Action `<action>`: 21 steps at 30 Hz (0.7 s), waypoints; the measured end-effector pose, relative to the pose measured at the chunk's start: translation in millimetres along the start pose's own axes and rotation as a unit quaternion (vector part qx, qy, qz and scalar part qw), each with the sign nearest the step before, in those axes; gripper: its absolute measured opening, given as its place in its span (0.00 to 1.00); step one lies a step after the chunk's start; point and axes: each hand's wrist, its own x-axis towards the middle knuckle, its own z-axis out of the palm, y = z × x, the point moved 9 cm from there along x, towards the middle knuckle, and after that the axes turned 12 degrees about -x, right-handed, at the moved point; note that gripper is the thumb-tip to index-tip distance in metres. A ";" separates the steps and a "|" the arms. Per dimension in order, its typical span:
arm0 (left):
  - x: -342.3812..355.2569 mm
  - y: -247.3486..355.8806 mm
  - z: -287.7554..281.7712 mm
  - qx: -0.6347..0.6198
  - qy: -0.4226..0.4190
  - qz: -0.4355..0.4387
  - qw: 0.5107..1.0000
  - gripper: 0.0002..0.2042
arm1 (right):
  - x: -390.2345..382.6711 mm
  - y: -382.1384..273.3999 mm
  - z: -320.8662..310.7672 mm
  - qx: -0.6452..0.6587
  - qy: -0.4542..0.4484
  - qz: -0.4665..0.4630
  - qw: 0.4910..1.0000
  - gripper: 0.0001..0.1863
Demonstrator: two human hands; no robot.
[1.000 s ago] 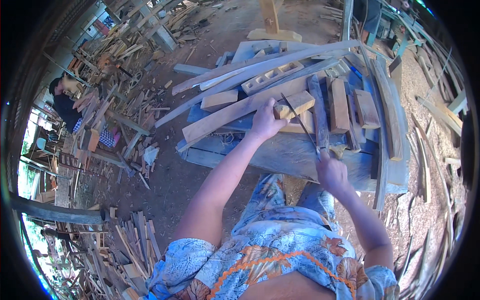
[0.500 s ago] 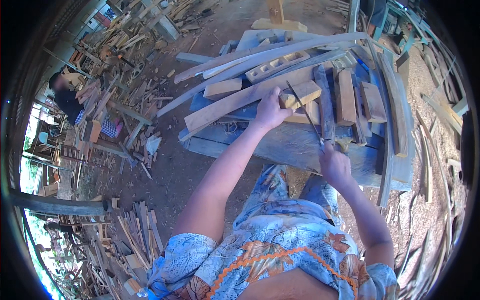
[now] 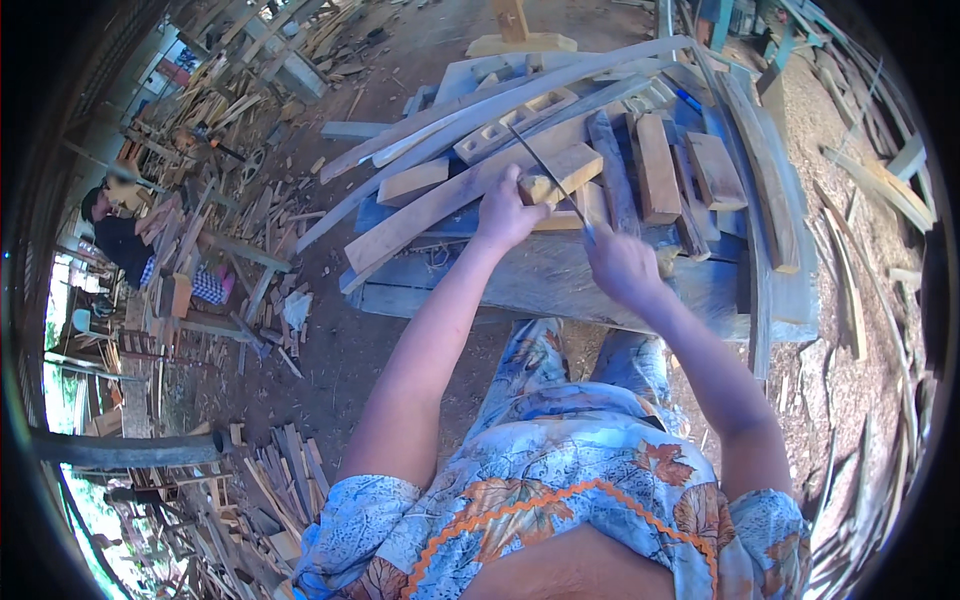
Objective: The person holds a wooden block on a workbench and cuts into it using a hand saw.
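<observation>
The pale wooden block (image 3: 580,168) sits on other timber, set back from the counter's (image 3: 480,280) near edge and about midway between its left and right edges. The right hand (image 3: 625,268) has its grip clamped on the slim dark tool (image 3: 548,172) laid across the block's left end; its strokes would best run straight and even along the tool's length. The left hand (image 3: 508,212) touches that end, its closure hidden, and should brace firmly with fingertips clear of the tool's path.
</observation>
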 end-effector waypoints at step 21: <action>5.7 -19.7 5.7 -0.078 0.002 0.012 0.997 0.30 | -40.0 9.2 -4.7 0.000 -0.128 0.041 0.991 0.08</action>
